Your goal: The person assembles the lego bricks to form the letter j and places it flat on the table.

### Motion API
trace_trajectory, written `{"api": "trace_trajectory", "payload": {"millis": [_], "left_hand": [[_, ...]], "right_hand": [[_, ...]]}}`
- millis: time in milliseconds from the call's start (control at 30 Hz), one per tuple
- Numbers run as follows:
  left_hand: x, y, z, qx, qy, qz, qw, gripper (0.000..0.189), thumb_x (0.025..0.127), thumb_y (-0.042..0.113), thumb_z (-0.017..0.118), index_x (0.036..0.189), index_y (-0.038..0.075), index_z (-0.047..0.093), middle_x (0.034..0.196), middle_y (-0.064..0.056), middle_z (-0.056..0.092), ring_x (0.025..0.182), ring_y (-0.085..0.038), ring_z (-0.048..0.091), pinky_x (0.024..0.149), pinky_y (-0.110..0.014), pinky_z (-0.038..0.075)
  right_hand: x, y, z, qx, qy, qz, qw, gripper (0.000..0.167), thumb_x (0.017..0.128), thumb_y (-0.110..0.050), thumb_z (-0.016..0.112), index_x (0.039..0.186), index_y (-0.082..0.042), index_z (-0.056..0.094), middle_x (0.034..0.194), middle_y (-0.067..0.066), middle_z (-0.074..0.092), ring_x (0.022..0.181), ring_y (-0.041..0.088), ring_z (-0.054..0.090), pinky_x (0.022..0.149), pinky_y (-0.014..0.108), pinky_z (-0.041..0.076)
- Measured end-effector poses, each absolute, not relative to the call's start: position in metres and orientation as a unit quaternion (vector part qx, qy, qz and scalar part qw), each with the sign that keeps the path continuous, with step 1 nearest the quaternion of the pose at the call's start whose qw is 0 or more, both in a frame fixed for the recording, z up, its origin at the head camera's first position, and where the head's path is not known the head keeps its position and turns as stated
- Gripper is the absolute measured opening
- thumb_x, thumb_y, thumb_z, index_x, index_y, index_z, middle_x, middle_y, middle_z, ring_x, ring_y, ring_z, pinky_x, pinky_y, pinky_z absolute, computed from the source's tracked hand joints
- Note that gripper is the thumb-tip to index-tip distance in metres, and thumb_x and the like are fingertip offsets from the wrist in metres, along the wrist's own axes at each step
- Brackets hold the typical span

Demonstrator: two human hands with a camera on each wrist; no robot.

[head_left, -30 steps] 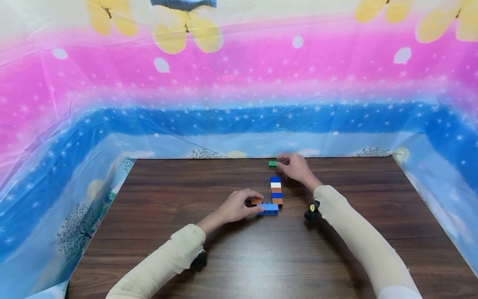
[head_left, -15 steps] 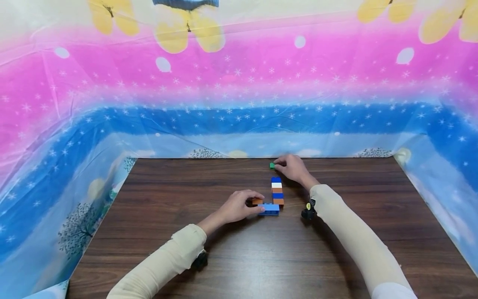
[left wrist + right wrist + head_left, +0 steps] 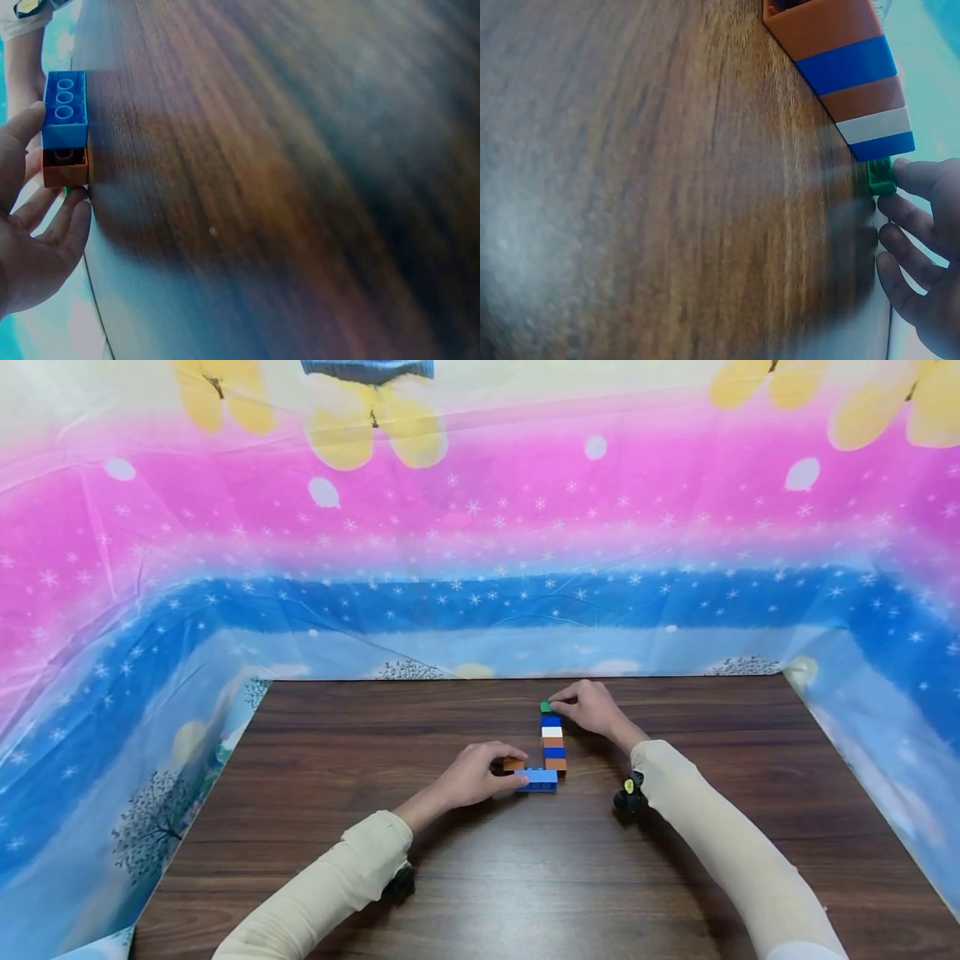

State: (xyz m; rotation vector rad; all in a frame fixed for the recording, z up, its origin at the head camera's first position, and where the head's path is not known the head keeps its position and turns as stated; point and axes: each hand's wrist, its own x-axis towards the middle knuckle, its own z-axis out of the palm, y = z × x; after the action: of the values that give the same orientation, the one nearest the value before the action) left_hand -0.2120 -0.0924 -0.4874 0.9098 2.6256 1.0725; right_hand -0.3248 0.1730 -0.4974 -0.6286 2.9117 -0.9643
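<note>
A row of toy building bricks lies on the table: orange, blue, orange, white and blue [image 3: 885, 145] going away from me. Across its near end sits a long light blue brick [image 3: 540, 779], with a second orange brick [image 3: 64, 174] behind its left end. My left hand [image 3: 472, 774] grips that left corner, thumb against the light blue brick and fingers by the orange one, which they partly hide. My right hand [image 3: 592, 707] pinches a small green brick [image 3: 881, 178] between thumb and fingertips. The green brick is at the far blue end; whether they are joined, I cannot tell.
The dark wood-grain table [image 3: 480, 877] ends at the back against a patterned cloth [image 3: 480, 602], which also rises along both sides. A small black camera hangs at each wrist, the right one [image 3: 628, 797] to the right of the row.
My right hand has drawn the green brick nearer, from beyond the row to its far blue end, and turned it slightly. My left hand and the other bricks have stayed in place.
</note>
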Motion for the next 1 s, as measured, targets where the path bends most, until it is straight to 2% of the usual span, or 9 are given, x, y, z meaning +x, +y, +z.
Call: {"api": "trace_trajectory", "payload": {"millis": [300,633,800,1000], "left_hand": [[-0.2141,-0.0915,-0.4887,0.307,0.877,0.36,0.084,0.041,0.098,0.035,0.07,0.133,0.013,0.068,0.127,-0.002,0.069,0.109,-0.014,0.063,0.094,-0.038,0.052],[-0.2141,-0.092,-0.4886,0.312,0.875,0.36,0.085,0.041,0.099,0.034,0.07,0.133,0.012,0.068,0.129,-0.003,0.068,0.113,-0.016,0.063,0.096,-0.039,0.051],[-0.2139,-0.0928,-0.4887,0.31,0.875,0.361,0.084,0.04,0.099,0.034,0.07,0.133,0.013,0.068,0.129,-0.003,0.068,0.113,-0.016,0.063,0.097,-0.039,0.051],[-0.2135,-0.0928,-0.4887,0.308,0.876,0.361,0.084,0.041,0.099,0.034,0.07,0.134,0.013,0.067,0.13,-0.004,0.068,0.114,-0.016,0.063,0.097,-0.04,0.051]], "right_hand": [[-0.3229,0.1722,-0.4989,-0.206,0.928,-0.309,0.004,0.024,0.102,-0.025,0.065,0.118,-0.012,0.078,0.115,0.009,0.076,0.1,0.024,0.071,0.086,0.046,0.056],[-0.3194,0.1731,-0.4982,-0.203,0.93,-0.307,0.003,0.023,0.102,-0.023,0.065,0.117,-0.012,0.079,0.114,0.008,0.076,0.097,0.022,0.071,0.082,0.042,0.056],[-0.3177,0.1733,-0.4983,-0.205,0.93,-0.304,-0.004,0.022,0.102,-0.022,0.065,0.116,-0.012,0.079,0.112,0.009,0.076,0.09,0.02,0.071,0.076,0.039,0.053],[-0.3145,0.1766,-0.4946,-0.191,0.931,-0.31,-0.003,0.025,0.103,-0.025,0.064,0.119,-0.011,0.078,0.116,0.01,0.076,0.095,0.024,0.07,0.08,0.043,0.055]]}}
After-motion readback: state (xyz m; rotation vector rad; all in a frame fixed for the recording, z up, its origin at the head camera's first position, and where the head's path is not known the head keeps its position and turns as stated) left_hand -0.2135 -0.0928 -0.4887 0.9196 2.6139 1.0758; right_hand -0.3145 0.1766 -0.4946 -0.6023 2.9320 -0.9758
